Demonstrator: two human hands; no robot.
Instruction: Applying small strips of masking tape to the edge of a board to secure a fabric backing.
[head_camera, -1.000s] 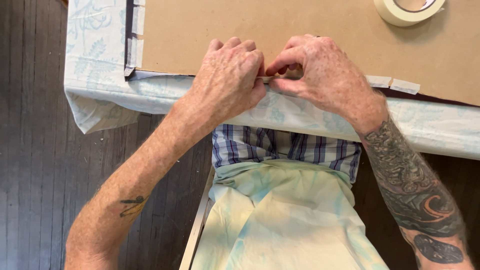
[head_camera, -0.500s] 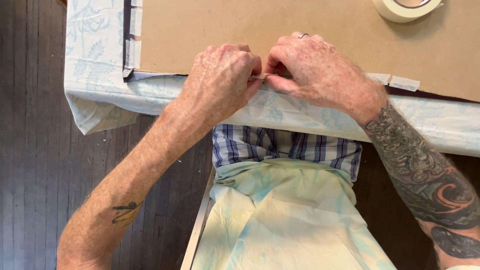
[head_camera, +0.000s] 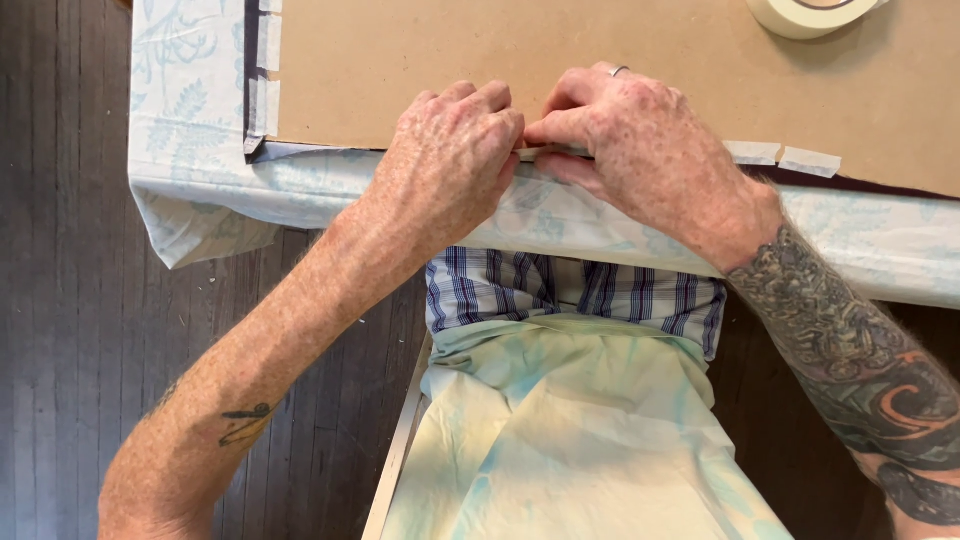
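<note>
Your left hand (head_camera: 450, 165) and right hand (head_camera: 640, 150) pinch a tape strip (head_camera: 545, 153) together at the brown board (head_camera: 500, 60) edge, patterned cloth (head_camera: 300, 190) just below

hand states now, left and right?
Left hand: closed, fingers curled, pressing the fabric edge at the brown board.
Right hand: closed, pinching a tape strip at the same edge.

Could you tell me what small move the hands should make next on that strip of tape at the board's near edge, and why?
Probably press the tape strip flat. Both the left hand and right hand pinch it where the brown board meets the pale patterned cloth, and taped pieces already lie flat further along that edge.
</note>
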